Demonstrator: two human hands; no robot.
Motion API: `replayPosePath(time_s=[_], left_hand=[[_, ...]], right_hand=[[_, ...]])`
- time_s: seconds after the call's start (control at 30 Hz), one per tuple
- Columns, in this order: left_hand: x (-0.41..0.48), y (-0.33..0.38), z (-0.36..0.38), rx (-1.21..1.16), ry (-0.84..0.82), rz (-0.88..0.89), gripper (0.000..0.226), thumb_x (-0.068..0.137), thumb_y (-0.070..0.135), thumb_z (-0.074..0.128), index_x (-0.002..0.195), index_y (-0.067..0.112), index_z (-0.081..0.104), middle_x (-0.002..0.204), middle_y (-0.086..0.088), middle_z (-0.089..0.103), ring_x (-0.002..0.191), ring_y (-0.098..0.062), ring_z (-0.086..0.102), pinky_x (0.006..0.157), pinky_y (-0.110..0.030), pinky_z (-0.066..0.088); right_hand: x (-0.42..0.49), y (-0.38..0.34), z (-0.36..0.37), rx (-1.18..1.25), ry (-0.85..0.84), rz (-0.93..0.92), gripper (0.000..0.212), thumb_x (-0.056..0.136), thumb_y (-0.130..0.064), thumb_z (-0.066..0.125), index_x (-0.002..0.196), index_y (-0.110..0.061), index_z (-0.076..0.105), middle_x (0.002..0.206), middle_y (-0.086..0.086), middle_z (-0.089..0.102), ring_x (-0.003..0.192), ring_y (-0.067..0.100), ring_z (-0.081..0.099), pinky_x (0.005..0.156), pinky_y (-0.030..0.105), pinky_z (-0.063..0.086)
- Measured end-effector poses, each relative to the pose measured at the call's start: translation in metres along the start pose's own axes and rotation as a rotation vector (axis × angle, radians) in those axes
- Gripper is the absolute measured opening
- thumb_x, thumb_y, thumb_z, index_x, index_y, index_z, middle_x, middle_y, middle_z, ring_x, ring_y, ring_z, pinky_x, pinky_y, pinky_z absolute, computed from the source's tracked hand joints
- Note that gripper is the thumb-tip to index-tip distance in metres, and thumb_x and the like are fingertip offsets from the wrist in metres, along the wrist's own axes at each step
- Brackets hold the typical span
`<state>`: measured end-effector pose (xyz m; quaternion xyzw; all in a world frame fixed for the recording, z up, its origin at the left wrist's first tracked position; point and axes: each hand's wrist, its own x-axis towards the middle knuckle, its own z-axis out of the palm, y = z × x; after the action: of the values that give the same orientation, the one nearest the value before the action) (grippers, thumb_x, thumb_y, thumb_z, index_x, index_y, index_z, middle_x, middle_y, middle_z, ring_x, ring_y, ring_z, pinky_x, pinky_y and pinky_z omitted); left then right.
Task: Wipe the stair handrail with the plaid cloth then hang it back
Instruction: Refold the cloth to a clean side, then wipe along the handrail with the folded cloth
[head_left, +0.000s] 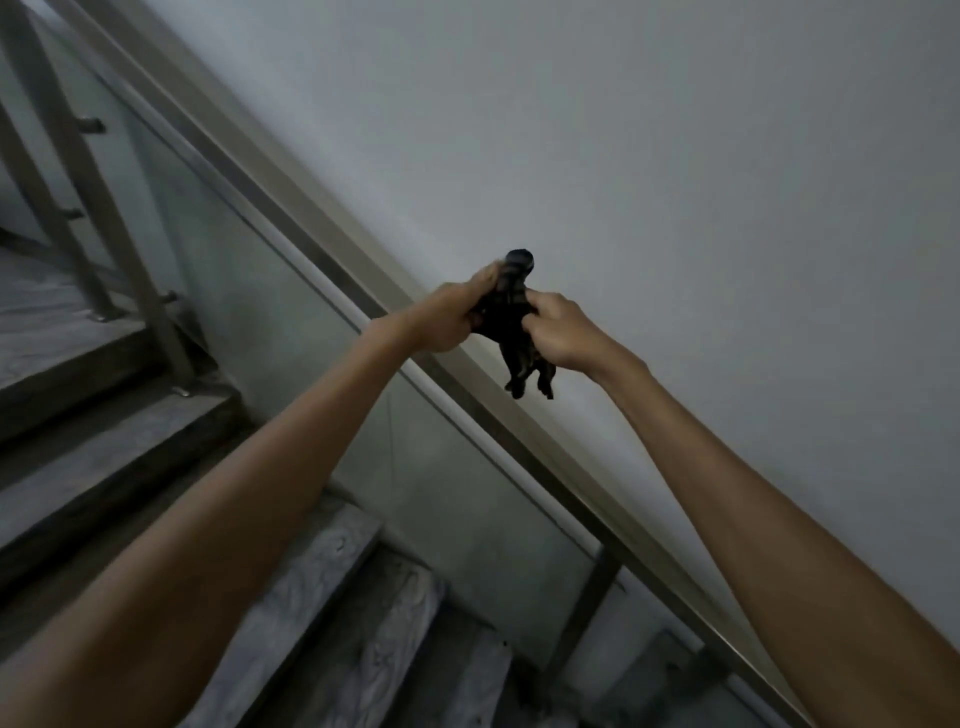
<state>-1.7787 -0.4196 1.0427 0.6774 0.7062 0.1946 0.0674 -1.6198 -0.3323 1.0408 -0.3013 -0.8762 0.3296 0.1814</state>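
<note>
Mid-frame, by the wall, both hands grip the plaid cloth (511, 325): left hand (449, 317) & right hand (563, 330), fingers closed on it, at a dark hook (519, 258). Looks like the hanging step; next, loop it over w/ care, above the handrail (291, 208).

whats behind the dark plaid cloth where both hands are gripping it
Behind the bunched dark plaid cloth, held by the left hand and right hand, is the slanted grey metal handrail and pale wall. The rail stretch directly behind it is covered.

Both arms outstretched; left hand (449, 317) and right hand (563, 330) clenched, close together.
</note>
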Motion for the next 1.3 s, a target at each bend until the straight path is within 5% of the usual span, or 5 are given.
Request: replayPosePath(time_s=[0.43,0.57,0.73,1.03,1.3], left_hand=[[0.038,-0.015,0.075,0.244,-0.112,0.050,0.085,0.088,-0.018,0.041,0.157,0.006,-0.002,0.166,-0.012,0.001,0.154,-0.023,0.006,0.123,-0.030,0.008],[0.025,-0.030,0.094,0.375,-0.147,0.030,0.086,0.091,-0.008,0.051,0.156,0.003,-0.003,0.166,-0.013,-0.002,0.154,-0.023,0.000,0.126,-0.034,0.009],[0.015,-0.034,0.147,0.610,-0.305,-0.003,0.079,0.091,0.001,0.047,0.156,0.003,0.003,0.166,-0.013,0.000,0.154,-0.025,-0.004,0.126,-0.036,-0.003],[0.017,-0.051,0.126,0.735,-0.238,-0.081,0.090,0.093,0.047,0.055,0.158,0.016,0.000,0.167,-0.007,-0.002,0.155,-0.021,-0.001,0.127,-0.037,0.004],[0.011,-0.066,0.133,0.770,-0.106,-0.055,0.088,0.093,0.050,0.052,0.158,0.018,0.002,0.167,-0.009,0.002,0.155,-0.025,-0.001,0.127,-0.040,0.002]], right_hand=[[0.003,0.080,0.034,-0.259,-0.031,0.072,0.042,0.091,-0.002,0.043,0.133,-0.007,0.042,0.109,0.020,0.062,0.085,0.034,0.060,0.062,0.039,0.046],[-0.001,0.083,0.069,-0.480,0.023,0.080,0.067,0.087,-0.004,0.057,0.147,-0.004,0.029,0.145,0.018,0.039,0.115,0.037,0.055,0.068,0.040,0.045],[-0.019,0.105,0.111,-0.614,-0.063,0.187,0.081,0.087,-0.010,0.068,0.152,0.005,0.020,0.160,0.021,0.023,0.148,0.034,0.022,0.106,0.045,0.043],[-0.025,0.154,0.137,-0.433,-0.059,0.165,0.085,0.099,-0.054,0.035,0.155,0.002,0.003,0.164,0.021,0.009,0.152,0.036,0.009,0.124,0.052,0.011],[-0.033,0.184,0.168,-0.339,0.228,0.004,0.064,0.106,-0.044,0.023,0.158,-0.012,0.003,0.167,0.009,0.007,0.155,0.024,0.004,0.125,0.046,0.009]])
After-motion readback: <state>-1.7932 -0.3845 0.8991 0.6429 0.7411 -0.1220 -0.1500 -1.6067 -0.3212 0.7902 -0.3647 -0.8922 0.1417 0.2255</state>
